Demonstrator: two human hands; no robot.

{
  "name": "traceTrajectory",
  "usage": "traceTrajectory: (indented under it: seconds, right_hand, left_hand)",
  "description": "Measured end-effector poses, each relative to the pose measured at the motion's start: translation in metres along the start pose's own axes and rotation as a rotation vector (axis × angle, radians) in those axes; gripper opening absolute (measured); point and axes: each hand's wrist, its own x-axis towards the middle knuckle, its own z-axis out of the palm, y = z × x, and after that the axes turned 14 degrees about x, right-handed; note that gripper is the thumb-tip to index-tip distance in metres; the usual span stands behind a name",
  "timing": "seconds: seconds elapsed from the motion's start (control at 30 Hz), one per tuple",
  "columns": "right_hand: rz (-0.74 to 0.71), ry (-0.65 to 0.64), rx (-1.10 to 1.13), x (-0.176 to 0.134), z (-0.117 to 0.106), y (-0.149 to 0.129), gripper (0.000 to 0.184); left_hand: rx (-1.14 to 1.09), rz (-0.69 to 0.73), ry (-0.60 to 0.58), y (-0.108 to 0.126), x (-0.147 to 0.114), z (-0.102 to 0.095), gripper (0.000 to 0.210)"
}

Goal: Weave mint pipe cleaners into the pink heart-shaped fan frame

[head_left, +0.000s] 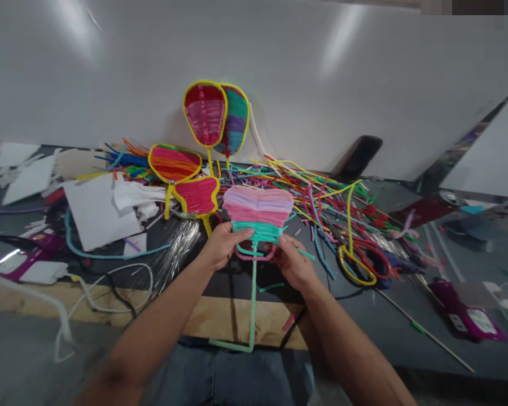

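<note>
A flat shape woven from pipe cleaners (258, 206), banded lilac, pink and turquoise, is held up between my two hands. My left hand (220, 245) grips its lower left side, thumb laid over the turquoise rows. At the lower right edge, the fingers of my right hand (294, 259) pinch the turquoise part, where a loose turquoise end sticks out. Below the rows, a pink outline curves across, partly unfilled. A pale green stem (254, 299) runs down from the shape and bends left near my lap.
Finished yellow-edged shapes (205, 115) lean against the white wall. Many loose pipe cleaners (279, 175) lie behind my hands. Yellow-handled scissors (355, 268) and a purple glue gun (465, 310) lie right; another purple tool (29, 254), white sheets (101, 208) and a white cable (110, 307) lie left.
</note>
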Motion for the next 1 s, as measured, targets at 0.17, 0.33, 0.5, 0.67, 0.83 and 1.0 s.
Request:
traceTrajectory:
  seconds: [0.17,0.33,0.5,0.67,0.83,1.0]
  right_hand:
    - [0.002,0.018,-0.003,0.0011,0.0019,-0.0001,0.019]
    - [-0.017,0.024,-0.055,0.0026,-0.0002,0.0012,0.020]
    - [-0.029,0.043,0.003,0.0027,-0.0009,-0.0029,0.021]
    - [-0.076,0.024,-0.061,0.0024,-0.0011,-0.0022,0.020]
    - [-0.076,0.013,-0.102,-0.0001,0.0010,0.0008,0.018]
    - [-0.116,0.051,-0.152,-0.0001,0.0016,0.0052,0.014]
  left_hand:
    - [0.008,0.061,0.003,0.0011,0.0025,0.0007,0.036]
    - [0.036,0.070,-0.023,-0.0016,-0.0008,0.0013,0.045]
    - [0.017,0.017,0.038,0.0012,-0.0023,0.0036,0.039]
    - [0.036,0.022,0.068,0.0009,-0.0031,0.0035,0.037]
    - [0.083,0.074,0.084,-0.0010,-0.0039,0.0057,0.033]
    - [0.136,0.059,0.060,-0.0015,-0.0059,0.0094,0.034]
